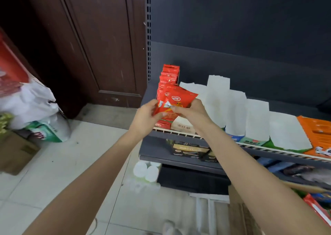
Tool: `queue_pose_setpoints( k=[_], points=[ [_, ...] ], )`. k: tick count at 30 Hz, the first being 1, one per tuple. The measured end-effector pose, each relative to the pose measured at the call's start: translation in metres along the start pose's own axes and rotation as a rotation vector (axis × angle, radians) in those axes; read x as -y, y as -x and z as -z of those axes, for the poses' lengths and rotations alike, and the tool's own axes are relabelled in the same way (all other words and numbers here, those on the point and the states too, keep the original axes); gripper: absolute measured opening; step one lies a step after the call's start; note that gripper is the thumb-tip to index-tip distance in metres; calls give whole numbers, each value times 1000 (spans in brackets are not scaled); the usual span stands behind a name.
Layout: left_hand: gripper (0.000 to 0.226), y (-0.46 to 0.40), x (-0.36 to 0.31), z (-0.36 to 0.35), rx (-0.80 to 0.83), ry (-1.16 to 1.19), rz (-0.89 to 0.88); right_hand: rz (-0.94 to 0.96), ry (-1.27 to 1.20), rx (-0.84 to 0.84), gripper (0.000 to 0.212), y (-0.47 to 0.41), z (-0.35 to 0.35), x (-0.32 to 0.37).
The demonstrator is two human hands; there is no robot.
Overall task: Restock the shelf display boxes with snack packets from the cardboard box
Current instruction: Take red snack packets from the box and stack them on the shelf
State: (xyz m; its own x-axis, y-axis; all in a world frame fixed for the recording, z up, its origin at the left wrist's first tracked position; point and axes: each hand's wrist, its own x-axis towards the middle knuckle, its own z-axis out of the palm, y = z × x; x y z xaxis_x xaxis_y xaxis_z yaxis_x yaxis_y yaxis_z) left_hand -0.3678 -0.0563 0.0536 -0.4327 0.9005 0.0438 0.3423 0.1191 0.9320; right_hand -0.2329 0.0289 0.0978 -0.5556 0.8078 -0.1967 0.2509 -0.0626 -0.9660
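Glossy red plastic snack packets point(176, 98); matt white card display boxes point(256, 116); dark wood door point(100, 43).

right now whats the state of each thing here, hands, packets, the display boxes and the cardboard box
left hand: gripping the red snack packets
right hand: gripping the same packets
red snack packets: held over the shelf's left end
red display box: on the shelf, holds upright red packets
white display boxes: look empty
orange display box: on the shelf, contents unclear
cardboard box: open, on the floor, packets inside

Snack packets point(176, 98) stand in the leftmost display box point(163, 124) on the shelf point(259, 146) (cardboard box point(240, 215) below right).
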Motion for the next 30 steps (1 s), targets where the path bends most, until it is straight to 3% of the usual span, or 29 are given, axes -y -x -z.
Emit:
queue_pose_setpoints(
  k=[4,10,15,19,22,25,30],
  points=[
    [31,-32,-1,8,-6,-128,14,70,123,-60,32,-30,-7,4],
    [27,-60,14,8,50,-210,103,33,225,-66,41,-61,-9,-13],
    [46,-62,29,3,67,-343,60,73,591,-33,53,-66,-13,-31],
    [63,-56,25,9,21,-170,12,108,562,139,62,-70,-15,-29],
    [75,-53,24,11,-3,-66,-23,145,466,128,55,-72,-11,-19],
    [66,-56,26,11,-1,-164,-27,187,617,57,44,-75,-7,-16],
    [49,-64,30,12,67,-425,8,178,835,142,47,-72,-14,-25]
  ],
)
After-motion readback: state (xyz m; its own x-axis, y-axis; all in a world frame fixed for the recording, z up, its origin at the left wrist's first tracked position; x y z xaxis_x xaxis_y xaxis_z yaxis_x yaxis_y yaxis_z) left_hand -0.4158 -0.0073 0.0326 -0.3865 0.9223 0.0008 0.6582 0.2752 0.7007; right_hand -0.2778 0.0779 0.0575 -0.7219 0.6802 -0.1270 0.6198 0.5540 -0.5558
